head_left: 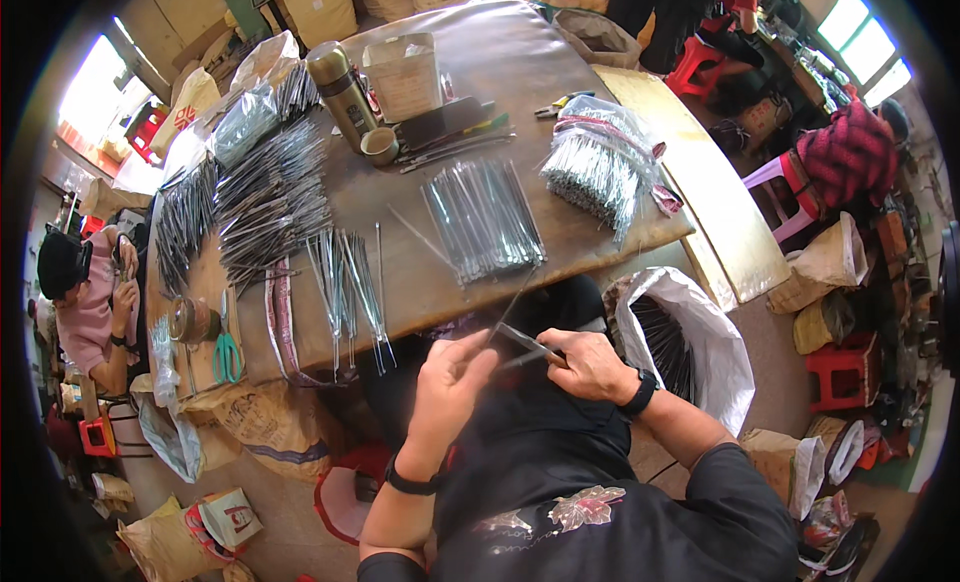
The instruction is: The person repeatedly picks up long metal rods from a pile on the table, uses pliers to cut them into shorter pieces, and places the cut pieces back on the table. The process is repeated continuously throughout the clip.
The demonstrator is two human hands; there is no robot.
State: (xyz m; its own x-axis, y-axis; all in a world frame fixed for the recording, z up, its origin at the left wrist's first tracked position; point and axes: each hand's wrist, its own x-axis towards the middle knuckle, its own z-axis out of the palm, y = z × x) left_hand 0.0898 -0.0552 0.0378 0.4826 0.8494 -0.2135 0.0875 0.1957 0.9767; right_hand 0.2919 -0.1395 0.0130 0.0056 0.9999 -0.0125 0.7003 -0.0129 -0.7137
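My right hand [590,365] is closed around the end of a flat metal strip [522,338] that points left over my lap, just off the table's near edge. My left hand [452,380] faces it with curled fingers, slightly blurred. A thin metal rod [515,300] slants up from its fingertips and crosses the strip. Beyond my hands, a neat row of silvery metal rods [485,222] lies on the table. To the right sits a thick bundle of similar rods [595,172], partly covered by clear plastic. Small groups of rods [345,287] overhang the near edge at left.
Large piles of dark rods [270,192] cover the table's left side. A thermos [342,97], a cup [379,146] and green-handled scissors [227,357] also lie there. An open white sack [715,352] of rods stands right of my lap. Other people sit left and right.
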